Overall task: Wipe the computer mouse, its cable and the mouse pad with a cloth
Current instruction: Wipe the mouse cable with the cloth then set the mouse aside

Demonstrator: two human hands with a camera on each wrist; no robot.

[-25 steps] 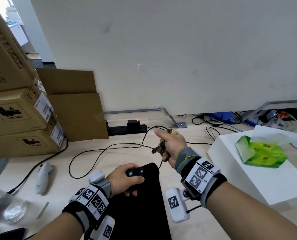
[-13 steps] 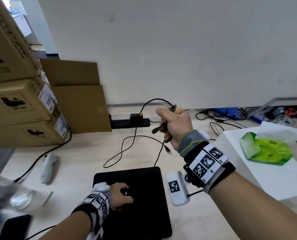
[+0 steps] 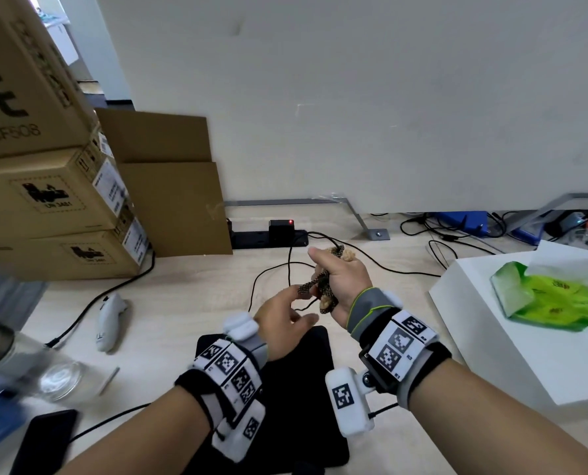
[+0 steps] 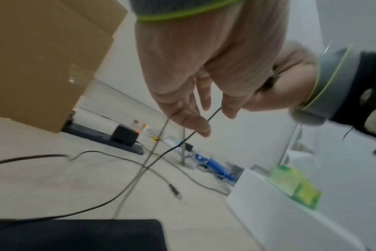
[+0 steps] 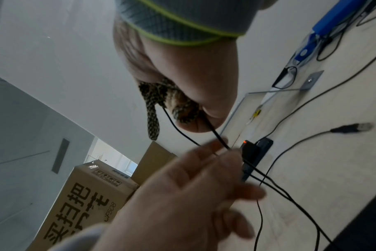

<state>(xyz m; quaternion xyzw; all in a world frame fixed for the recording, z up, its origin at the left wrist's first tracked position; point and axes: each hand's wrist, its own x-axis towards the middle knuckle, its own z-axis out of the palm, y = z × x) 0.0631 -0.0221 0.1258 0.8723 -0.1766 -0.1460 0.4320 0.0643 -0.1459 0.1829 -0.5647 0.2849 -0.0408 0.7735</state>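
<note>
My right hand (image 3: 333,272) is raised above the desk and grips a patterned brown cloth (image 3: 323,286) folded round the black mouse cable (image 3: 289,265). In the right wrist view the cloth (image 5: 172,98) sits under the thumb and the cable (image 5: 215,134) leaves it downward. My left hand (image 3: 299,306) is just below, fingers nearly straight. The cable (image 4: 174,147) runs between its thumb and forefinger without being pinched. The black mouse pad (image 3: 302,389) lies under both wrists. The cable's USB plug (image 5: 363,126) lies loose on the desk. The mouse is hidden.
Stacked cardboard boxes (image 3: 45,200) fill the left. A black power strip (image 3: 268,236) lies by the wall. A white handheld device (image 3: 109,313), a glass jar (image 3: 56,375) and a phone (image 3: 45,440) sit left of the pad. A white box (image 3: 491,337) bearing a green tissue pack (image 3: 553,296) stands right.
My left hand has let go of the mouse on the pad and risen to the cable below my right hand. The right hand still holds the cloth round the cable.
</note>
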